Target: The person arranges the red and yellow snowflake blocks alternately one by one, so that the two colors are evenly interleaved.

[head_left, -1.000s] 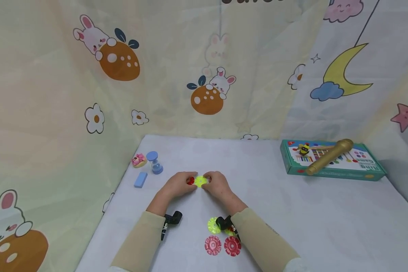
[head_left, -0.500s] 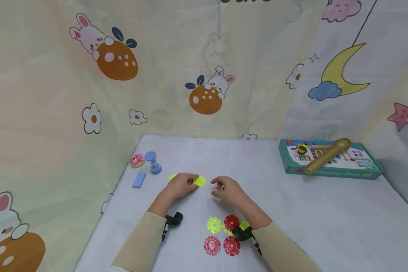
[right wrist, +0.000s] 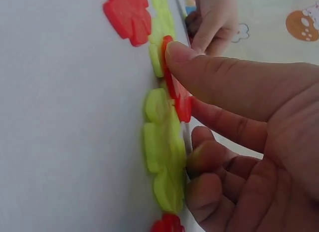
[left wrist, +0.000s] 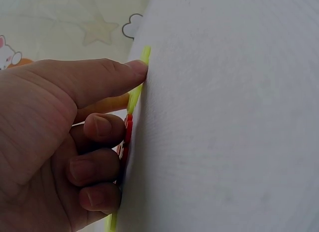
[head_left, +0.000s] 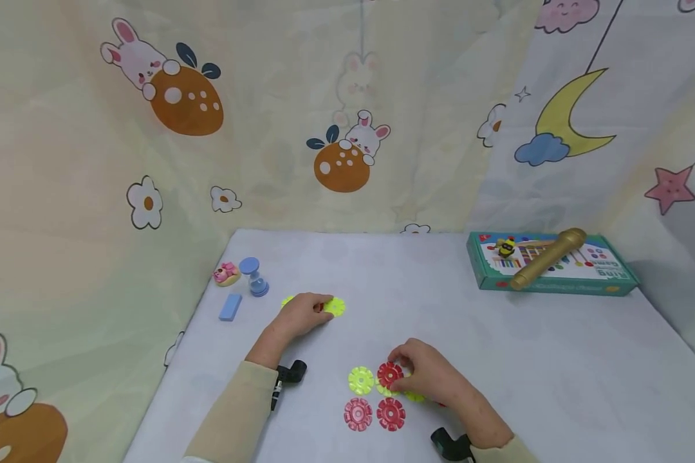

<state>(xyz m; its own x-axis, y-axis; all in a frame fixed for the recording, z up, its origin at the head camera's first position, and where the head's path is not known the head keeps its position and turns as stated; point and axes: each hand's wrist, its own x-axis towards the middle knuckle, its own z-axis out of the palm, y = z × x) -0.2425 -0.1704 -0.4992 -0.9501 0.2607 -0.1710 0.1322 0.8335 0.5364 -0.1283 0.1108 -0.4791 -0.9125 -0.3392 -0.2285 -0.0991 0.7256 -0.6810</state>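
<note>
My left hand pinches a yellow-green notched plastic disc between thumb and index finger, low over the table. In the left wrist view that disc stands in line with red discs half hidden by the curled fingers. Another yellow-green disc shows behind the hand. Nearer the front, thumb and index finger of my right hand pinch a red notched disc. This red disc is tilted above yellow-green discs in the right wrist view.
Beside my right hand lie a yellow-green disc and two red discs, one left of the other. A blue hourglass, pink figurine and blue block stand back left. A green box carries a gold microphone.
My right hand has let go of the joined discs, moved toward the front right and taken hold of a red disc. The left hand stays on its yellow-green disc. The head view has shifted slightly.
</note>
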